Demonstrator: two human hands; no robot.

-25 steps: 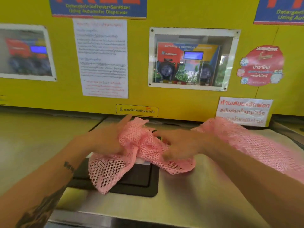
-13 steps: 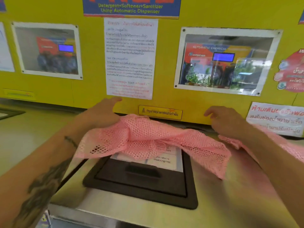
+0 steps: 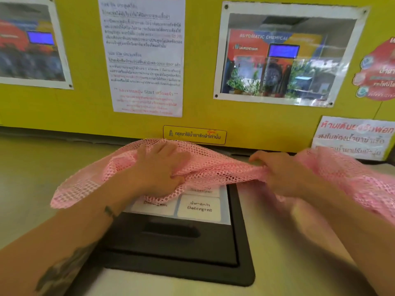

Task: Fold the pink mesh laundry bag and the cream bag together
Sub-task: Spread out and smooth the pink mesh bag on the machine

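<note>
The pink mesh laundry bag (image 3: 215, 167) lies stretched across the back of the washing machine top, from far left to the right edge. My left hand (image 3: 159, 167) is shut on a bunch of the mesh near its middle. My right hand (image 3: 275, 169) pinches the mesh further right, and the net is pulled taut between the two hands. More pink mesh (image 3: 350, 178) drapes over my right forearm. No cream bag is visible.
A black detergent drawer lid (image 3: 175, 248) with white labels sits in the pale machine top (image 3: 288, 263) below the mesh. The yellow wall panel (image 3: 203, 116) with posted notices and a window stands directly behind.
Both hands came down from the wall edge and closed on the mesh, pulling it taut between them. The view has moved closer and lower.
</note>
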